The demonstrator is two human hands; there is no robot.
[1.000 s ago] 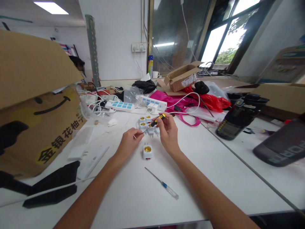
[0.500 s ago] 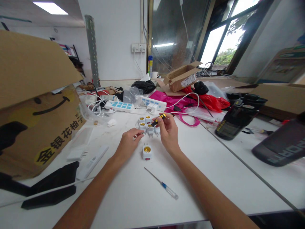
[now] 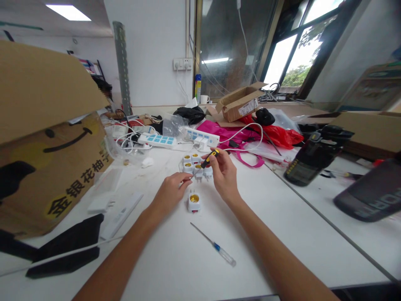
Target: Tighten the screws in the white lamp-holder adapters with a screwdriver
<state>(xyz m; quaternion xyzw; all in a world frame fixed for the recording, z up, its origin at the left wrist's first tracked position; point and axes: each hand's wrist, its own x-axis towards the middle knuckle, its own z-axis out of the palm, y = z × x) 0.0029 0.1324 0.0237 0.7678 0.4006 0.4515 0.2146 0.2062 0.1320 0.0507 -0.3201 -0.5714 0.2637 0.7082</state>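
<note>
My right hand point(image 3: 223, 175) is closed round a small screwdriver with a yellow and black handle point(image 3: 210, 157), its tip pointing down to the left. My left hand point(image 3: 171, 190) is pinched shut at that tip on something too small to name. Just below both hands a white lamp-socket adapter with a brass centre point(image 3: 194, 200) rests on the white table point(image 3: 175, 255). Behind the hands sits a cluster of several similar white sockets point(image 3: 191, 164). A second screwdriver with a clear blue handle point(image 3: 216, 246) lies on the table nearer to me.
A big cardboard box point(image 3: 46, 138) stands at the left, with black flat pieces point(image 3: 67, 246) in front of it. Power strips point(image 3: 158, 140), cables, pink and red bags point(image 3: 238, 133) and an open carton point(image 3: 239, 102) crowd the back. A dark bottle point(image 3: 313, 156) lies at the right.
Both hands have stayed almost in place; the left hand has dropped slightly toward the single socket and the screwdriver has tilted a little.
</note>
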